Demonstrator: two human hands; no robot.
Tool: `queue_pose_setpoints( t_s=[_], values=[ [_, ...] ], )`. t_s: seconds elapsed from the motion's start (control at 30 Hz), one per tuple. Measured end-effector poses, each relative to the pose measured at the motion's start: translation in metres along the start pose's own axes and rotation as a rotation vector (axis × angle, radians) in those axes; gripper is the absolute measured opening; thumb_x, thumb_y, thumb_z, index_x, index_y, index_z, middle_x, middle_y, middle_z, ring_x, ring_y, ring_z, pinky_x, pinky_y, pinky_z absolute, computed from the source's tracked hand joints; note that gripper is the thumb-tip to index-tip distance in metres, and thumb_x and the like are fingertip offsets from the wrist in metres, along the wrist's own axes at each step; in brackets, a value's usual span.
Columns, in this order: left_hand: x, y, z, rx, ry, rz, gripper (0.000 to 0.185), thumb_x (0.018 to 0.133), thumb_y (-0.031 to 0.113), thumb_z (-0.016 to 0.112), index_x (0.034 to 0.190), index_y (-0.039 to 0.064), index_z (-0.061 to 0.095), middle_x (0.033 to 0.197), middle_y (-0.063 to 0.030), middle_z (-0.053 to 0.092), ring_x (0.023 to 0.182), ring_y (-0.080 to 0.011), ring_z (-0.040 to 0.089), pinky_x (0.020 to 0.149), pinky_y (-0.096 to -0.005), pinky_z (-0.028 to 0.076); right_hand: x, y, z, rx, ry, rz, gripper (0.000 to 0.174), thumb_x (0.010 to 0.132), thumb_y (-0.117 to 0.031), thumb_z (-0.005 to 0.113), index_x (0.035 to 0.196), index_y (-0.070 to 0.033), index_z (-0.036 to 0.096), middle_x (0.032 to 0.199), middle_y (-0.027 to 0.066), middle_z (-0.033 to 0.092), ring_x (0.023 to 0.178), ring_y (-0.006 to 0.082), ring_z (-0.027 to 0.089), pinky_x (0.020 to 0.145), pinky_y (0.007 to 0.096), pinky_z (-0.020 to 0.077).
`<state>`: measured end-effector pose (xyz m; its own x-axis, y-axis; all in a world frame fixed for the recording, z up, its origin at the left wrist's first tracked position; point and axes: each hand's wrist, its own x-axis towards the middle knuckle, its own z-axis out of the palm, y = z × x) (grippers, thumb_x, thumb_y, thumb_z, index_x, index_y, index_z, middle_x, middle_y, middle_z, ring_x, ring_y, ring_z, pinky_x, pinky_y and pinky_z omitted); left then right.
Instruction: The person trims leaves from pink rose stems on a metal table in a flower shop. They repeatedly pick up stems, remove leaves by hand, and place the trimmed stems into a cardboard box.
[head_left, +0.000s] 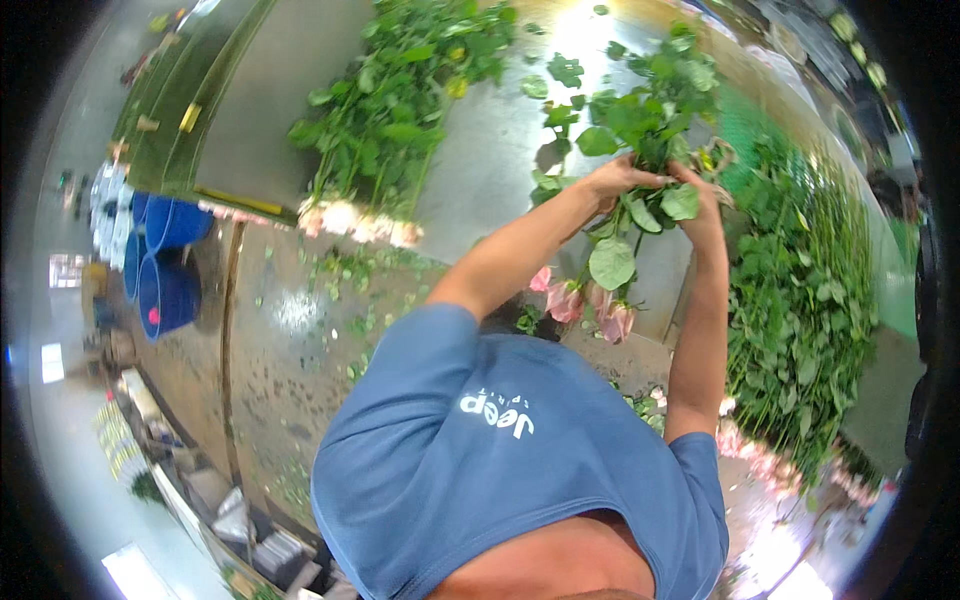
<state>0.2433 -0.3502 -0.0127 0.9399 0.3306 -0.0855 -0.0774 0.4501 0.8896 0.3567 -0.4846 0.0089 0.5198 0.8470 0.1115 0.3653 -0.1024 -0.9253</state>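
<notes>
Both hands are at a small bunch of pink roses (566, 301), whose heads hang towards my body, over the table's near edge. My left hand (624, 178) grips the leafy green stems (645, 135) from the left. Close beside it, my right hand (688, 180) closes around the stems from the right, partly hidden by leaves. Large leaves hang below the fingers. Near the right wrist is a pale, twisted strip (721, 169), its material unclear. Loose leaves (564, 70) lie on the shiny metal table (480, 161) beyond the hands.
More leafy roses (390, 127) lie at the left, pale heads over the edge, beside a green-sided metal structure (255, 112). A large pile of roses (795, 300) lies at right, by green netting (750, 124). Blue buckets (169, 292) stand on the wet, leaf-strewn floor (300, 360).
</notes>
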Motion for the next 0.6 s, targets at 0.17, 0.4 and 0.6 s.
queue_pose_setpoints(
  t_s=[0.17, 0.4, 0.6],
  values=[
    [-0.033, 0.074, -0.053, -0.212, -0.060, -0.025, 0.038, 0.079, 0.008, 0.066, 0.115, 0.001, 0.057, 0.109, -0.0077, 0.062, 0.094, -0.0175, 0.061, 0.084, -0.0314, 0.050, 0.013, -0.047, 0.022, 0.198, 0.091, 0.191, 0.038, 0.085, -0.009, 0.057, 0.123, -0.002, 0.053, 0.094, 0.0054, 0.065, 0.049, 0.0033, 0.042, 0.043, 0.0190, 0.0349],
    [-0.087, 0.151, -0.189, 0.244, 0.074, -0.067, 0.049, 0.079, 0.017, 0.066, 0.124, 0.002, 0.052, 0.121, -0.0101, 0.056, 0.101, -0.0193, 0.058, 0.085, -0.0329, 0.049, 0.011, -0.033, 0.066, 0.265, 0.057, 0.287, 0.034, 0.088, -0.015, 0.055, 0.119, -0.001, 0.054, 0.100, 0.0081, 0.065, 0.049, 0.0029, 0.042, 0.042, 0.0177, 0.0344],
    [-0.099, 0.122, -0.339, 1.098, 0.389, -0.369, 0.081, 0.077, 0.034, 0.069, 0.137, -0.004, 0.029, 0.129, -0.0215, 0.047, 0.111, -0.0271, 0.051, 0.093, -0.0353, 0.041, -0.014, 0.000, 0.060, 0.124, 0.139, 0.370, 0.035, 0.085, -0.019, 0.058, 0.115, 0.000, 0.057, 0.091, 0.0066, 0.066, 0.055, 0.0092, 0.052, 0.050, 0.0217, 0.0427]
  ],
)
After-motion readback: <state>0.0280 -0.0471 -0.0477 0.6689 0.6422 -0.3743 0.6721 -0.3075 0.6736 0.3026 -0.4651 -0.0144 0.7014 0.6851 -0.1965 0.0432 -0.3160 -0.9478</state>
